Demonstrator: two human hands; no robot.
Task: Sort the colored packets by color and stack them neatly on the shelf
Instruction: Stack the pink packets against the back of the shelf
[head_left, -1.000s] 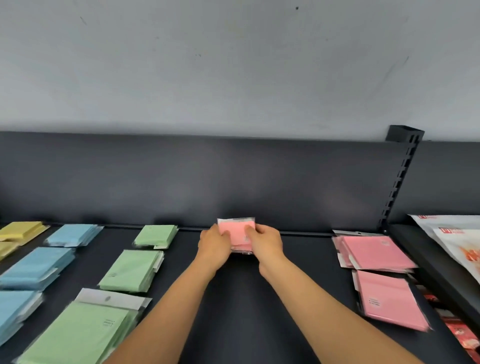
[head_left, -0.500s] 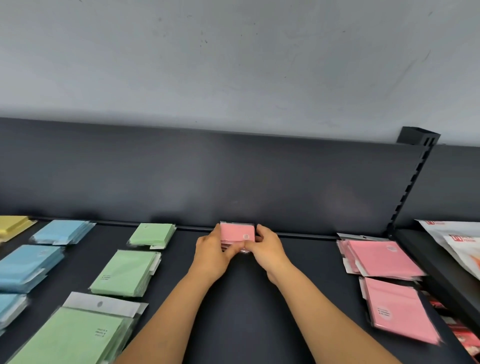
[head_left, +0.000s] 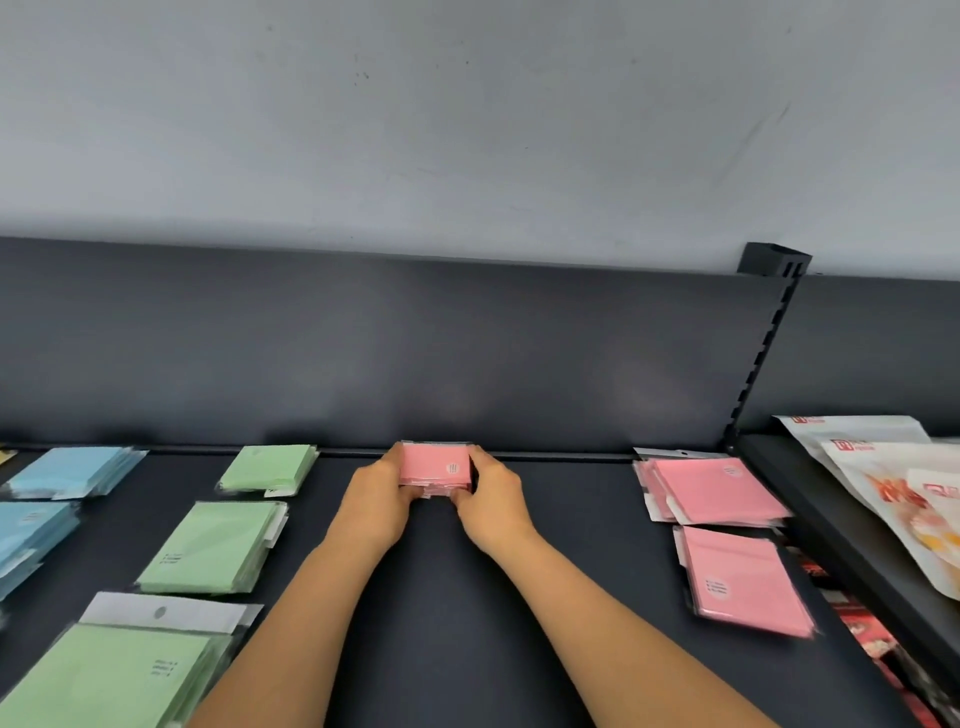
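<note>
The pink stack is now lying flatter at the back of the shelf, and you are gripping its sides with the curled fingers of your left hand and right hand, so be squaring its edges before releasing.

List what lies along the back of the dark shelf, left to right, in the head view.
Light blue plastic-wrapped packet stack → small green packet stack → small pink packet stack, gripped between left hand and right hand → larger pink packet stack → white printed bags on the neighbouring shelf.
</note>
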